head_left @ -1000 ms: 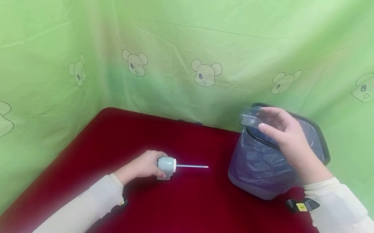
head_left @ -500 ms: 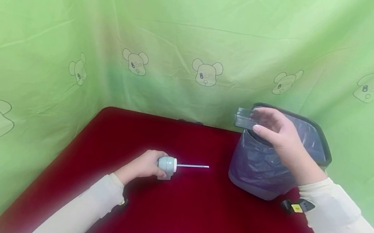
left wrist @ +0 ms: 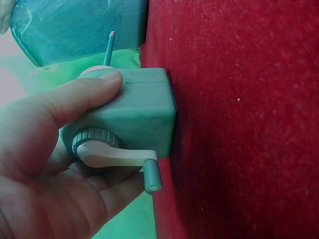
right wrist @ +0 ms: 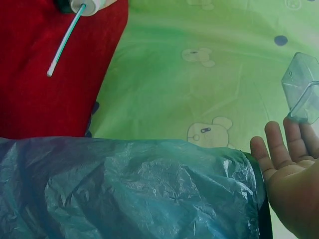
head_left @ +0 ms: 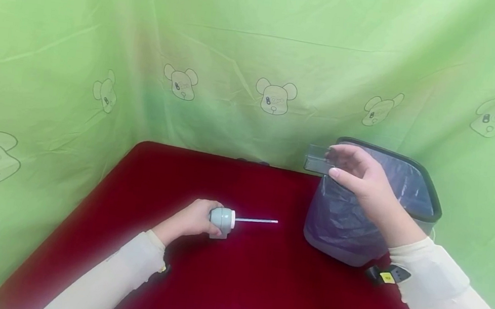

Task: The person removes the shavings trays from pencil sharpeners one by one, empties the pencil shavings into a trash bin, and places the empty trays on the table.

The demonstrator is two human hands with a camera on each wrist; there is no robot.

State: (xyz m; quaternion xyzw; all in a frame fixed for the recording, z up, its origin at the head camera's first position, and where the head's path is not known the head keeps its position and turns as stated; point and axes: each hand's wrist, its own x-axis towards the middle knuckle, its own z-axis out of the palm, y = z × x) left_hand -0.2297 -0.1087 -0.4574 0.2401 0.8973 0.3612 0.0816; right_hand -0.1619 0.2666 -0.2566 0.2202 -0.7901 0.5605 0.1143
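Note:
On the table my left hand (head_left: 196,218) grips a pale green hand-crank pencil sharpener (head_left: 221,218), thumb on one side and fingers around the other. Its white crank (left wrist: 119,155) with a green knob faces the left wrist camera. A pencil (head_left: 258,220) sticks out of the sharpener's white front, pointing right. Over the near rim of a lined trash bin (head_left: 345,222), my right hand (head_left: 361,177) pinches a small clear plastic box (head_left: 317,161), the sharpener's shavings drawer by its look. In the right wrist view the clear box (right wrist: 301,89) is partly cut off.
The bin stands on the right part of the red-covered table (head_left: 232,285), with a bluish plastic bag (right wrist: 134,189) over its sides and a dark ring at its mouth. Green cloth (head_left: 226,19) with bear drawings hangs behind and at both sides.
My right hand has moved left and slightly down with the clear box, from above the bin's opening to its left edge. The left hand and the sharpener have stayed put.

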